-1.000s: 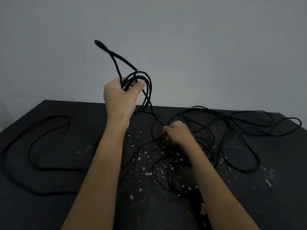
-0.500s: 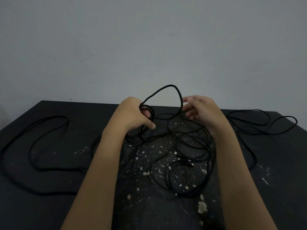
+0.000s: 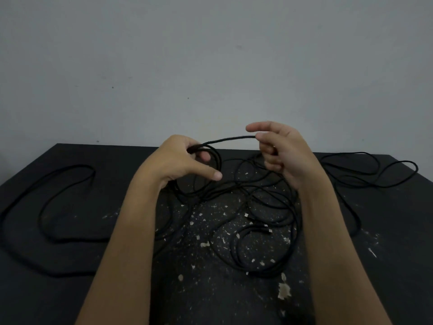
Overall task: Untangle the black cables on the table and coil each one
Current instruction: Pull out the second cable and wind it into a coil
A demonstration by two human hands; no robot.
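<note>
Left fingers (image 3: 205, 156) are curled round a small coil (image 3: 219, 161) of black cable, clamped on it. The left thumb (image 3: 212, 175) points straight out to the right, off the cable. The left hand (image 3: 173, 160) holds the coil raised over the far middle of the table (image 3: 70, 289). The loops hang below the palm, and I cannot tell whether the lowest one touches the surface.

Right fingers (image 3: 264, 140) pinch one strand (image 3: 229, 138) at its right end. The index finger is extended above it and the other fingers are bent. The right hand (image 3: 288, 158) is level with the left and well apart from it. The strand runs between the two hands, nearly taut, in a shallow arch, and leaves the coil at the left fingers.

Below and between the forearms, a tangle (image 3: 269, 222) of black cables lies on the middle of the table, with several overlapping rings. Small light-coloured plugs (image 3: 269, 231) show inside it.

One long loop (image 3: 40, 216) lies flat near the left edge. Further loops (image 3: 416, 166) reach toward the far right corner.

Pale flecks (image 3: 284, 290) are scattered over the dark surface, thickest toward the near edge. A plain grey wall (image 3: 210, 55) stands behind the far edge.
</note>
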